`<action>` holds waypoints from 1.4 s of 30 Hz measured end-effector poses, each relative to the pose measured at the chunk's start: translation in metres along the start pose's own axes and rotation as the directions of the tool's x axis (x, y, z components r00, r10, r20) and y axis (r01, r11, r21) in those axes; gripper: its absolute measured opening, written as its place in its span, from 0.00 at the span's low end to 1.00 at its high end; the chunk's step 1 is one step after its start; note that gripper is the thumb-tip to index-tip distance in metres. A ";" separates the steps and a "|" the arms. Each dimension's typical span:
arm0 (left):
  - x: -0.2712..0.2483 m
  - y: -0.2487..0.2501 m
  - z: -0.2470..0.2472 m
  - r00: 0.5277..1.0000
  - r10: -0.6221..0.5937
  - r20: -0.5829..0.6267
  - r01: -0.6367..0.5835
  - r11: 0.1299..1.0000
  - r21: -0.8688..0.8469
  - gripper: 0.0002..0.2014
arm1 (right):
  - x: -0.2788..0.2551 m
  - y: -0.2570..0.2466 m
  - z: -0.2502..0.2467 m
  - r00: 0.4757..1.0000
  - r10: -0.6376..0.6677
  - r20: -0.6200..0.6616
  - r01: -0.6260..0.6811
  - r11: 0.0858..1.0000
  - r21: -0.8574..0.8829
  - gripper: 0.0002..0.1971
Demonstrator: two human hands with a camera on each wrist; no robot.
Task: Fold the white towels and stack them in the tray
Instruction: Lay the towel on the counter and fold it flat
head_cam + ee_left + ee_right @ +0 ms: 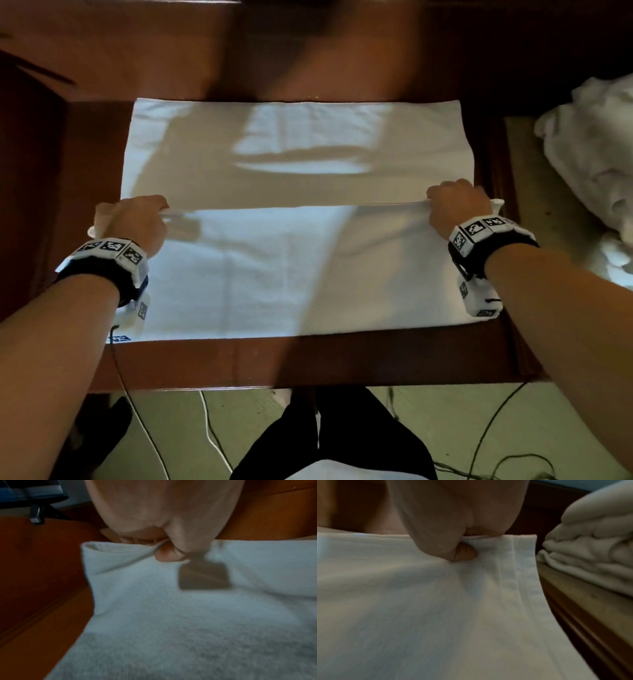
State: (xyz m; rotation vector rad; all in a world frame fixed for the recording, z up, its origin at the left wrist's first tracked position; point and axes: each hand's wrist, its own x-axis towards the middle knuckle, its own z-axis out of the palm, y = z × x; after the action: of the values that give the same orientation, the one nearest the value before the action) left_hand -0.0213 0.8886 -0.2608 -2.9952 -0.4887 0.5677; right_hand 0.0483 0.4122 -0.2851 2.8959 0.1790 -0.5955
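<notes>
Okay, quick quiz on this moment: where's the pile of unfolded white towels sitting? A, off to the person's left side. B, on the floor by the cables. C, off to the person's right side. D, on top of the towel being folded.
C: the head view shows the crumpled towel pile to the right of the spread towel, beyond the right hand pinching its edge.
</notes>
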 end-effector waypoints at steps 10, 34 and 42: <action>-0.089 -0.006 0.125 0.975 0.217 0.036 -0.209 0.965 -0.157 0.37 | -0.103 -0.042 0.111 0.997 -0.005 -0.080 0.026 0.964 0.266 0.35; -0.159 0.048 0.165 0.917 0.398 0.009 -0.396 0.915 -0.072 0.38 | -0.120 -0.042 0.132 0.975 -0.167 -0.150 0.189 0.971 0.148 0.35; -0.150 0.096 0.142 0.902 0.427 -0.064 -0.432 0.891 -0.137 0.40 | -0.115 -0.080 0.111 0.978 -0.083 -0.194 0.133 0.957 0.258 0.35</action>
State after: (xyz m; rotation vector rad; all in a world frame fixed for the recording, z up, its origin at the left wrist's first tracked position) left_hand -0.1771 0.7488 -0.3517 -3.2636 0.1569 0.5225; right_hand -0.1107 0.4589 -0.3518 3.2240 0.3061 -0.3991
